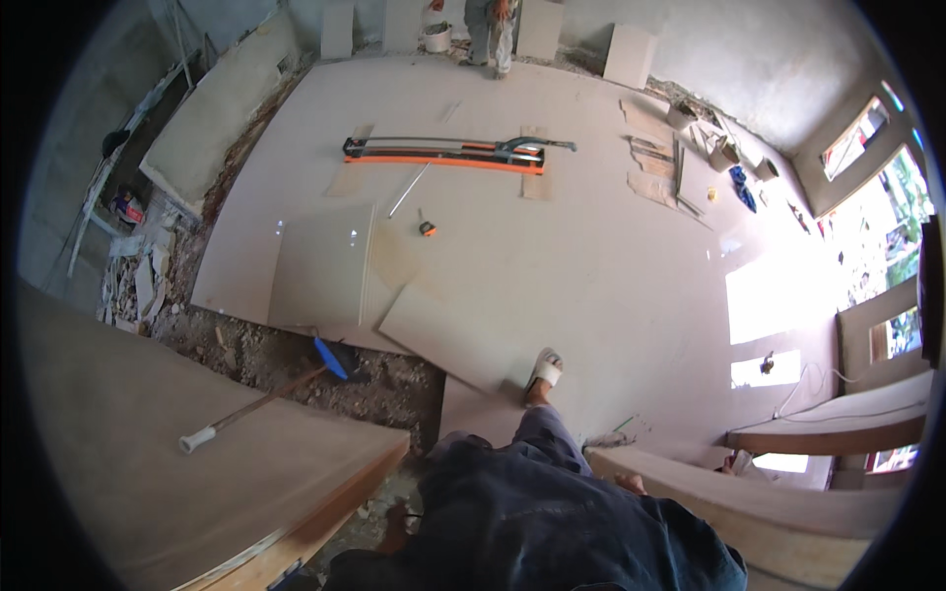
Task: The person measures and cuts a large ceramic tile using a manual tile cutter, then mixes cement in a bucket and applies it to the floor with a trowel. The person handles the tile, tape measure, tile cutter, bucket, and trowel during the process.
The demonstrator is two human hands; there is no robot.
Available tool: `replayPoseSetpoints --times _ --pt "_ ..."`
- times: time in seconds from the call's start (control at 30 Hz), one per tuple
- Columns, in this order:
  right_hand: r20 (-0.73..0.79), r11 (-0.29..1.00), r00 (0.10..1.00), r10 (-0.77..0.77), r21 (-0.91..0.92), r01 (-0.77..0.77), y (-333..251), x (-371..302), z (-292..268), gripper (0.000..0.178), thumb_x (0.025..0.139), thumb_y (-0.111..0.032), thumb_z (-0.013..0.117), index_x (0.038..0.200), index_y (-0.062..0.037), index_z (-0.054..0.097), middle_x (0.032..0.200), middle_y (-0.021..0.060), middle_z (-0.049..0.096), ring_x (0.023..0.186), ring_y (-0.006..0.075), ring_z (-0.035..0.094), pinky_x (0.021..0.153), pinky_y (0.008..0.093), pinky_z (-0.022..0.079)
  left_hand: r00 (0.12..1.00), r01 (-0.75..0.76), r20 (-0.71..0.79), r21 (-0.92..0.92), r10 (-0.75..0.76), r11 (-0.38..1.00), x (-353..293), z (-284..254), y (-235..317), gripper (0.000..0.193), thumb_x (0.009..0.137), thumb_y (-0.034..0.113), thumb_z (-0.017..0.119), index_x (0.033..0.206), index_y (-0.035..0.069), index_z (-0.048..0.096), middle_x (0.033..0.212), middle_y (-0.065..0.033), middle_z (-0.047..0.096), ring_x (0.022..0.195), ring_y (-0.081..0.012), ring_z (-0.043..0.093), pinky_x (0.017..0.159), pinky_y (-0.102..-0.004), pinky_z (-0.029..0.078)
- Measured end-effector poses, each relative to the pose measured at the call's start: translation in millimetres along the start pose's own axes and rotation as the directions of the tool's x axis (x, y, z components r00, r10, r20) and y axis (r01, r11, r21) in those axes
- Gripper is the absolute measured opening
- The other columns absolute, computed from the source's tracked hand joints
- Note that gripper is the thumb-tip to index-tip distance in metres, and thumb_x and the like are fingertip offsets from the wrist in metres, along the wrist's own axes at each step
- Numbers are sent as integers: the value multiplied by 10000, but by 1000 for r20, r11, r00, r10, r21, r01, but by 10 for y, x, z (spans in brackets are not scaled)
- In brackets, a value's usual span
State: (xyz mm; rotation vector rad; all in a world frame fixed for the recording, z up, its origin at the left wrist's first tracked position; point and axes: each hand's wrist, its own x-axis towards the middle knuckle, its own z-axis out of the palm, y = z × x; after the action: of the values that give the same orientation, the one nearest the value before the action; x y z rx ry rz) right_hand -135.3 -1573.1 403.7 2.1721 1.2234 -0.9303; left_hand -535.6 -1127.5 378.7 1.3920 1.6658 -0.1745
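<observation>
The creased, dark cloth of the person's shirt (562, 542) fills the lower edge, closest to the camera. Beside it, the left hand (396, 532) is only a dim shape in shadow, near the wood-coloured edge of a broad, matt grey surface (197, 424); I cannot tell whether its fingers are spread or pressed together. The right hand (631, 483) shows in part past the shirt, just beside a pale, thick-edged ledge (709, 483); the state of its fingers cannot be told either.

One sandalled foot (547, 369) stands on smooth, glossy beige floor tiles (562, 266), at the corner of a loose, flat, square-edged tile (448, 335). Left of this, the tiling ends in a sharp line against coarse, crumbly rubble (394, 389), where a blue-headed tool (335, 361) has its head; its long handle crosses the grey surface.

Further off lie a stubby tape measure (427, 229), a thin metal bar (408, 191) and a long orange-and-grey tile cutter (443, 158). Flat cardboard strips (650, 148) and a crumpled blue cloth (743, 187) lie toward the right wall. The widest open stretch runs from the tape measure to the sunlit patches by the windows. A co-worker (490, 34) stands at the far edge.
</observation>
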Motion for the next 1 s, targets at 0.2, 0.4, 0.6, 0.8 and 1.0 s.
replayPoseSetpoints --times 0.2,0.4,0.6,0.8,1.0 --pt "41 112 784 619 984 -140 1812 1712 -1243 509 837 -429 478 714 37 643 638 199 633 662 308 649 673 420 496 990 102 -107 152 -86 983 207 319 1027 441 920 348 368 1182 6 462 1096 -186 518 970 -330 530 837 -458 421" --pt "-246 407 848 469 912 39 2580 2867 -3338 464 912 -382 421 856 28 631 928 262 619 969 421 567 852 488 441 1000 -7 -10 214 10 977 690 856 2472 380 919 303 388 1146 16 488 1040 -178 545 918 -331 553 796 -463 439" --pt "-602 801 795 -82 435 411 2085 3669 -4878 381 780 -146 652 1127 -14 567 1066 164 622 978 327 598 811 387 512 995 -78 86 279 56 957 1322 1190 3455 320 917 258 407 1111 27 514 984 -169 573 865 -333 575 755 -468 456" --pt "-589 475 807 -30 702 530 2469 4700 -5643 288 899 -214 506 1103 -36 603 1067 163 618 983 319 593 860 402 479 988 -126 138 465 69 876 2148 1088 3879 264 916 213 427 1076 37 540 927 -161 600 813 -334 598 714 -474 474" --pt "-92 324 877 472 943 -75 3502 5191 -5146 202 821 -202 582 781 -4 575 701 157 597 661 313 588 609 440 474 862 -327 51 817 504 475 3211 63 5542 283 911 172 430 1145 40 522 956 -173 597 870 -356 588 763 -457 473"
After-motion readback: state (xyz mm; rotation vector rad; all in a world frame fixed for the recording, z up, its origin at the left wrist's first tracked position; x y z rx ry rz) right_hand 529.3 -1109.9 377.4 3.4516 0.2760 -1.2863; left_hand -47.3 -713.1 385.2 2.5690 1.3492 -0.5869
